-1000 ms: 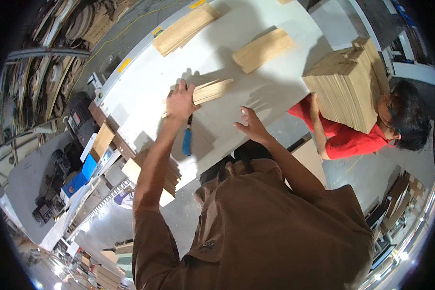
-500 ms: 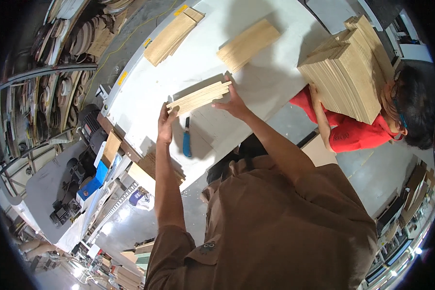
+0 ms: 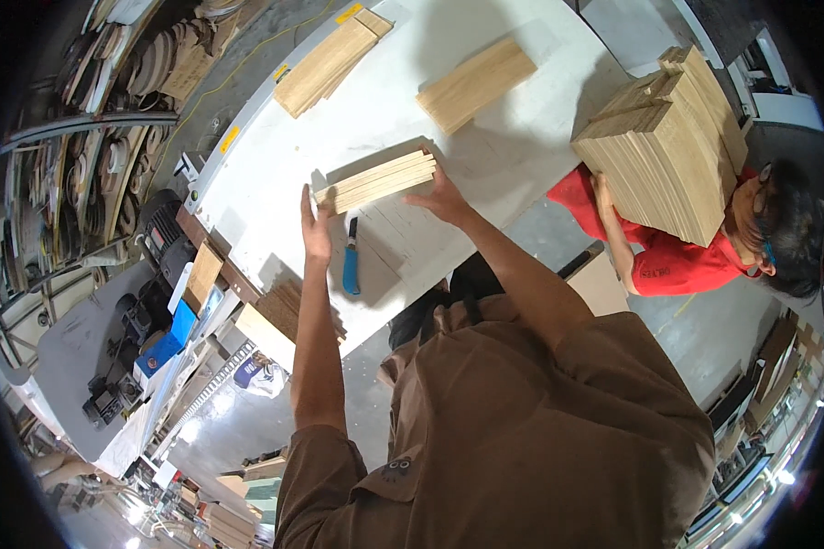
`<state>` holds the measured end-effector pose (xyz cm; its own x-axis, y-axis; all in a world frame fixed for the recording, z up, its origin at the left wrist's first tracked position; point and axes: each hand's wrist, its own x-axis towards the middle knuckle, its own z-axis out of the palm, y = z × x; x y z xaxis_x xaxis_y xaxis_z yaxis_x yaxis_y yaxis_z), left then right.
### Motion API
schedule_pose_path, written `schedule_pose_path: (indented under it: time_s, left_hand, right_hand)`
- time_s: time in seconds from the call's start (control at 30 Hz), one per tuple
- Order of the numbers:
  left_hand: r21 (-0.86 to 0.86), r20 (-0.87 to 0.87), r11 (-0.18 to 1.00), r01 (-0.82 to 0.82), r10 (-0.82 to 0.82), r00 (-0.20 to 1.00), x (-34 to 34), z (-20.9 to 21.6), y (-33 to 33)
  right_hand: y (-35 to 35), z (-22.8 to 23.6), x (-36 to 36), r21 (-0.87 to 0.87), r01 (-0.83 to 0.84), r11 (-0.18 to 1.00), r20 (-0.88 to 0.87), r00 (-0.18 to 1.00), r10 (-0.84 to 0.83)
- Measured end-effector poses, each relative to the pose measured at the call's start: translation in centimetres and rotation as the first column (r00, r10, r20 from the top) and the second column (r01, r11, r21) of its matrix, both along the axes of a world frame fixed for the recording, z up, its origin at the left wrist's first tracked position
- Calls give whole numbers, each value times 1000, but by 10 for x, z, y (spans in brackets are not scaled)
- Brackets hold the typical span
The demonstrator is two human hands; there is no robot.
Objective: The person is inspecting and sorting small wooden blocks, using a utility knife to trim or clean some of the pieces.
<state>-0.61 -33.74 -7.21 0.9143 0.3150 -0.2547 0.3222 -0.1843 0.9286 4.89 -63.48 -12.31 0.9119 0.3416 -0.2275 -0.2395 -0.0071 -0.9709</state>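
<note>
A small stack of pale wooden boards (image 3: 375,181) stands on edge over the white table, its long edges facing me. At its left end my left hand (image 3: 315,229) is open, fingers stretched straight beside the end and thumb near the lower corner. My right hand (image 3: 446,198) is closed round the right end, thumb on the near side and fingers partly hidden behind. Just below the boards lies a knife with a blue handle (image 3: 351,271), its dark blade pointing away from me.
Two more board piles lie on the table (image 3: 375,316), one at the far left (image 3: 325,69) and one at the far middle (image 3: 476,84). Darker boards (image 3: 284,311) sit at the near left corner. At right, a co-worker in red (image 3: 682,261) holds a tall board stack (image 3: 659,151).
The boards' staggered right ends now sit more evenly. My left fingers have straightened and moved slightly away from the left end. The co-worker's stack has shifted slightly in view.
</note>
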Motion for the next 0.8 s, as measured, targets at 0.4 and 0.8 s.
schedule_pose_path:
  time_s: [0.4, 0.8]
  left_hand:
    - [736, -297, 421, 531, -504, 811, 44, 55, -72]
    - [-6, 58, 958, 287, -286, 957, -16, 13, -89]
  right_hand:
    - [-32, 4, 16, -530, -12, 848, 259, 950, 175]
    - [14, 208, 22, -775, -96, 624, 490, 532, 691]
